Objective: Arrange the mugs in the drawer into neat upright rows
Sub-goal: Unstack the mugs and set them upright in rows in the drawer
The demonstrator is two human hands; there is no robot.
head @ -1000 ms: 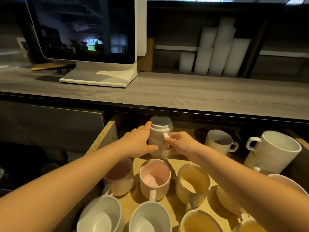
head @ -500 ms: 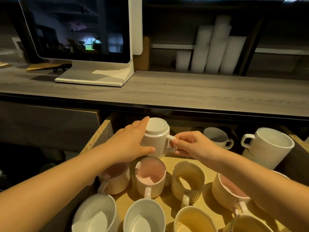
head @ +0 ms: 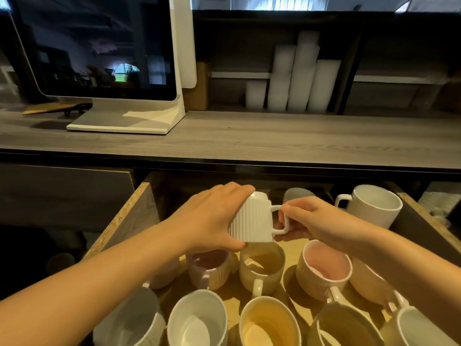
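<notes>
A white ribbed mug (head: pixel 252 221) hangs upside down and tilted above the open drawer (head: pixel 124 218). My left hand (head: pixel 212 221) grips its body from the left. The fingers of my right hand (head: pixel 309 221) pinch its handle on the right. Beneath it stand several upright mugs: a pink-lined one (head: pixel 209 268), a yellow one (head: pixel 262 265), another pink-lined one (head: pixel 324 268). The front row holds two white mugs (head: pixel 197 318) and yellow ones (head: pixel 267 323). At the back right stands a tall white mug (head: pixel 369 206), with a small one (head: pixel 296 194) half hidden behind my hands.
The grey wooden counter (head: pixel 249 141) overhangs the back of the drawer. On it stands a white screen (head: pixel 99 58); stacks of white paper cups (head: pixel 294 78) stand on a shelf behind. The drawer's chipboard side walls run along left and right (head: pixel 419 216).
The white mug has risen off the drawer floor, come nearer and tilted, its base now towards the back. Both hands moved with it and kept their hold.
</notes>
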